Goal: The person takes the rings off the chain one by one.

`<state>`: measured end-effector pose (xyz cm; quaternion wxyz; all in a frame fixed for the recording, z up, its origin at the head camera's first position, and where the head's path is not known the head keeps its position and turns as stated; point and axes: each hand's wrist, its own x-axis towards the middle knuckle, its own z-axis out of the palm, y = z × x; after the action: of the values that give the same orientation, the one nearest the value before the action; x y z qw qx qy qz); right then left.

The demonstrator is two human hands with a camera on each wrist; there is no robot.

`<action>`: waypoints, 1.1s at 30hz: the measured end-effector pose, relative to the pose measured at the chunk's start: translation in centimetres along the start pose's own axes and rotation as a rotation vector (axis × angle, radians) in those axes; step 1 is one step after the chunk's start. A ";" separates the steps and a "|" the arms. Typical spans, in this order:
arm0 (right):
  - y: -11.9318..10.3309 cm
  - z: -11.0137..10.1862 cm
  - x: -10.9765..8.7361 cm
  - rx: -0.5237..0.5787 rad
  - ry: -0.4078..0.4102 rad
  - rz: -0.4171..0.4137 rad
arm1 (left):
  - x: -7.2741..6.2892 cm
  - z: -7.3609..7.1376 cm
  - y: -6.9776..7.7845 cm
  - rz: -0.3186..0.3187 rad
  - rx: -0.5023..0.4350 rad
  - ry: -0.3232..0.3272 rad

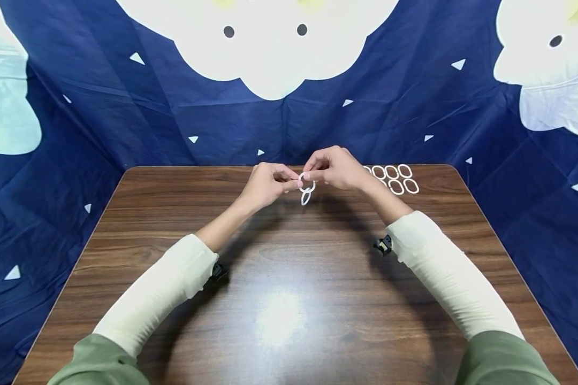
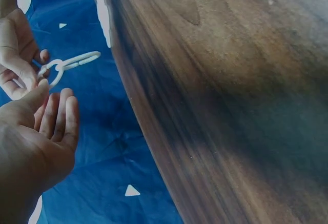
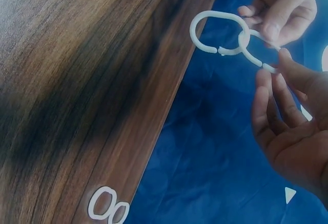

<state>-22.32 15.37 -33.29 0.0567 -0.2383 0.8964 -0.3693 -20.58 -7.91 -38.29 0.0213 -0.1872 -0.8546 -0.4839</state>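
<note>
Two white oval plastic chain links are joined above the far edge of the wooden table (image 1: 279, 256). My left hand (image 1: 266, 187) pinches the upper link (image 3: 250, 58) between thumb and fingertips from the left. From the right, my right hand (image 1: 336, 169) pinches the same link with thumb and finger. The lower link (image 3: 192, 31) hangs from it, touched by neither hand. A small gap shows in each link in the right wrist view. In the left wrist view, the fingertips partly hide the held link (image 2: 60, 74), while the hanging link (image 2: 92, 55) sticks out beyond it.
Several more white links (image 1: 397, 187) lie flat in two rows at the table's far right, partly behind the right wrist. A dark blue cloth (image 1: 173, 128) with white cloud shapes and triangles hangs behind and beside the table. Small black devices (image 1: 382, 246) sit at both cuffs.
</note>
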 end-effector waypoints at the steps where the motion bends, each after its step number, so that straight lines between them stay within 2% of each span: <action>1: 0.0 0.0 0.0 0.001 0.004 -0.001 | -0.1 0.0 -0.1 0.000 -0.002 -0.002; 8: -0.2 -0.4 -0.2 0.018 0.017 0.005 | -0.6 0.4 -0.6 -0.018 0.029 -0.004; 13: 0.0 -0.4 -0.1 0.037 0.020 0.015 | -0.9 0.9 -0.7 -0.023 0.051 -0.028; 20: 0.1 -0.2 0.0 0.075 0.021 0.034 | -0.9 1.7 -0.6 -0.045 0.094 -0.039; 27: 0.5 0.0 0.1 0.108 0.045 0.054 | -0.6 1.7 -0.7 -0.075 0.104 -0.043; 33: 1.1 0.1 0.0 0.147 0.026 0.058 | -0.6 1.4 -0.7 -0.066 0.102 -0.044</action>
<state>-22.70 15.99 -34.09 0.0733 -0.2026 0.8741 -0.4354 -20.08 -7.20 -39.76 -0.0040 -0.1682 -0.8841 -0.4359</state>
